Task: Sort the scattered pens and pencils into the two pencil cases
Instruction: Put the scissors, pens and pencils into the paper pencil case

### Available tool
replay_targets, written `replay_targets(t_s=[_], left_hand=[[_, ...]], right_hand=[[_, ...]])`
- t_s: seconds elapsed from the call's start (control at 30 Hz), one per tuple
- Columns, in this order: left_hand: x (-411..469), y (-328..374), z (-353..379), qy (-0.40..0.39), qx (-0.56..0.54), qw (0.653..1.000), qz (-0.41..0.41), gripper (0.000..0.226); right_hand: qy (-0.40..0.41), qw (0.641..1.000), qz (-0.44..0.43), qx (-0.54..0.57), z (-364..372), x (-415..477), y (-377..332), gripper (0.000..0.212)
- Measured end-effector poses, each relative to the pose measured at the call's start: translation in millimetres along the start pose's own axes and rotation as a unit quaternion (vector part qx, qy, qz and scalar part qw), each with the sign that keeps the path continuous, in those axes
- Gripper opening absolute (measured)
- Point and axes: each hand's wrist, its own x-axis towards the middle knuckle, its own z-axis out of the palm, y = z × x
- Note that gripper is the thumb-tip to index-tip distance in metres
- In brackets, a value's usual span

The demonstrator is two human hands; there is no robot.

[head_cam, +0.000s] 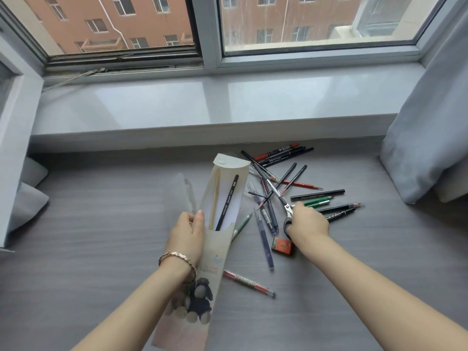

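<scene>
My left hand [188, 233] grips a tall beige pencil case [222, 198] with a clear window, held tilted above the grey surface. Inside it stand a black pencil [228, 202] and a wooden pencil [215, 198]. A clear second case [188, 192] lies just behind my left hand. To the right is a scattered pile of pens and pencils [281, 181]. My right hand [307, 221] lies on that pile, its thumb by two green pencils [318, 201] and its palm over the scissors' handle [287, 222]. Its fingers bend down out of sight.
A red pen [249, 279] and a blue pen [264, 241] lie near the front, beside a small red lead box [283, 245]. Black pens [340, 210] stick out to the right. A window sill [202, 107] runs behind, and a curtain [428, 148] hangs at right.
</scene>
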Motion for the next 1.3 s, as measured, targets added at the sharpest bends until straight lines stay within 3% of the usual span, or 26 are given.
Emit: replay_targets(t_s=[0.1,0.2,0.33,0.4,0.53,0.7,1.0,1.17,1.23,1.3], left_hand=[[-0.4,-0.4,1.9,-0.008,0.004,1.0,0.0,0.031],[-1.2,0.7,4.4,-0.021,0.017,1.0,-0.004,0.031],[-5.9,6.0,8.7,-0.025,0.043,0.999,0.0,0.031],[-9.7,9.8,10.7,-0.027,0.049,0.998,0.007,0.031],[-19.5,18.0,15.0,-0.046,0.051,0.997,0.029,0.03],[-35.4,25.3,19.9,-0.057,0.023,0.997,0.041,0.03],[-39.4,30.8,22.2,-0.039,-0.008,0.998,0.055,0.031],[-20.7,30.2,24.8,-0.039,-0.02,0.996,0.072,0.027],[-11.0,29.3,26.2,-0.039,-0.038,0.997,0.052,0.025],[-4.6,27.5,25.6,-0.037,-0.037,0.998,0.03,0.029]], right_hand=[[-0.027,0.987,0.048,0.152,-21.6,-12.8,11.9,0.031],[-0.056,0.959,0.001,0.278,-45.1,-39.4,11.1,0.029],[-0.155,0.931,-0.073,0.323,-66.1,-69.5,-5.3,0.018],[-0.163,0.93,-0.093,0.315,-65.5,-70.9,-15.3,0.019],[-0.099,0.949,-0.087,0.285,-53.3,-59.5,-39.8,0.024],[-0.017,0.935,-0.064,0.348,-34.0,-50.5,-63.6,0.024],[-0.023,0.951,-0.069,0.3,-24.2,-68.0,-69.6,0.023],[-0.031,0.953,-0.125,0.275,-33.9,-65.5,-56.5,0.01],[0.012,0.937,-0.146,0.316,-38.1,-56.7,-40.4,0.009],[0.087,0.944,-0.145,0.283,-32.2,-37.3,-12.9,0.013]])
